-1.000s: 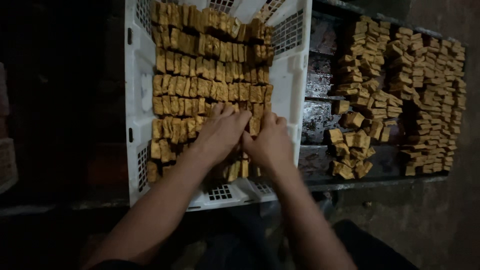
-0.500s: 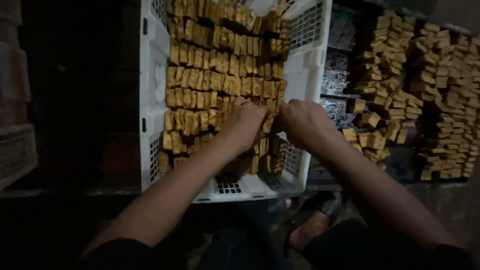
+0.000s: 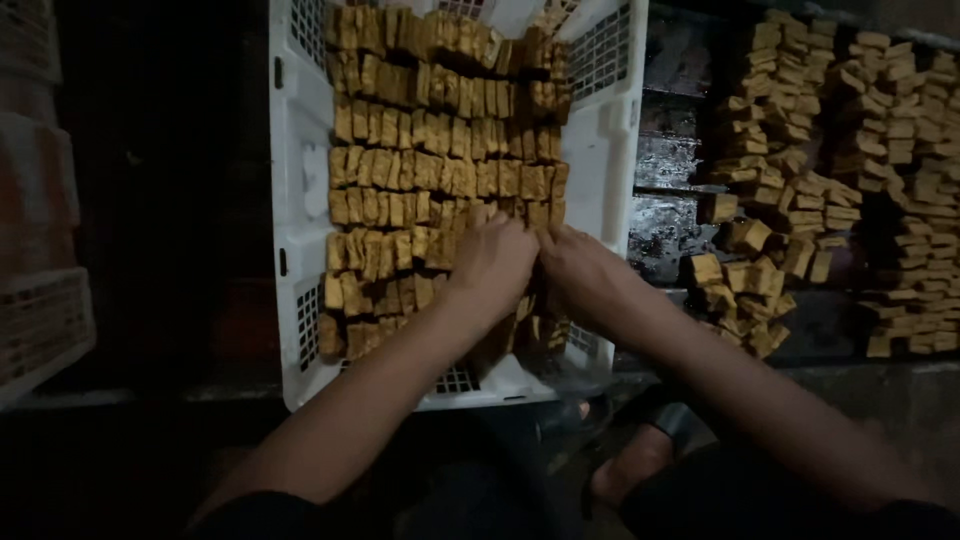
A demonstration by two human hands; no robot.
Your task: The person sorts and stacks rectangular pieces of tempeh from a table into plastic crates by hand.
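A white slotted plastic crate point(image 3: 298, 160) lies in front of me, packed with rows of golden-brown fried blocks point(image 3: 440, 130) standing on edge. My left hand point(image 3: 492, 262) rests on the blocks near the crate's lower right, fingers curled down among them. My right hand point(image 3: 583, 270) is pressed against the blocks right beside it, the two hands almost touching. Whether either hand grips a block is hidden by the fingers.
To the right, heaps of the same brown blocks point(image 3: 800, 200) lie stacked on a dark wet surface point(image 3: 670, 190). Part of another white crate point(image 3: 40, 320) shows at the far left. My sandalled foot point(image 3: 630, 470) is below the crate's near edge.
The view has shifted so the crate sits further right. Both hands have stayed together at the crate's lower right rows, shifting slightly along the blocks.
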